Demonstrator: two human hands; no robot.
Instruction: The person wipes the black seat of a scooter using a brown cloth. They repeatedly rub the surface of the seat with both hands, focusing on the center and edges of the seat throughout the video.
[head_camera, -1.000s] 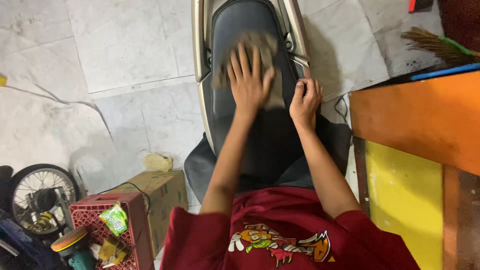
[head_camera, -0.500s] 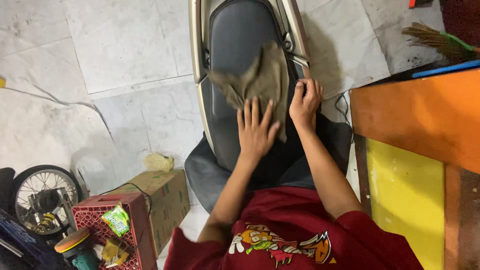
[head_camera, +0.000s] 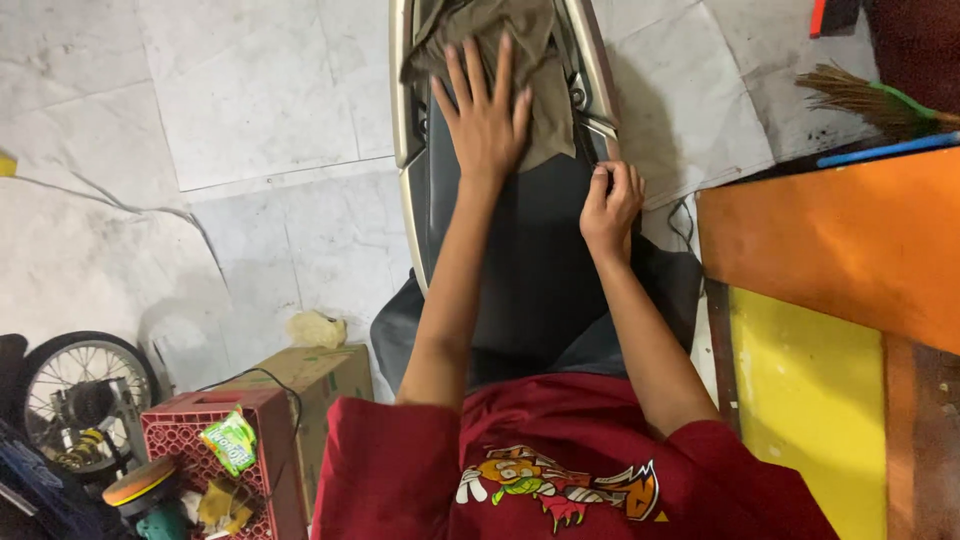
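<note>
Keep your left hand (head_camera: 487, 120) spread flat on the rag (head_camera: 500, 40), right hand (head_camera: 610, 200) curled gripping the seat (head_camera: 530, 270) edge, and press evenly.

Bare floor (head_camera: 250, 110) lies open left of the seat (head_camera: 530, 270); an orange cabinet (head_camera: 830, 240) crowds the right.

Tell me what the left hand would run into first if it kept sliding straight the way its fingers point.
The left hand lies flat on the olive cloth, fingers aimed up the dark seat. Straight on, it meets only more bunched cloth as far as the picture's top edge; what lies beyond is out of view.
</note>
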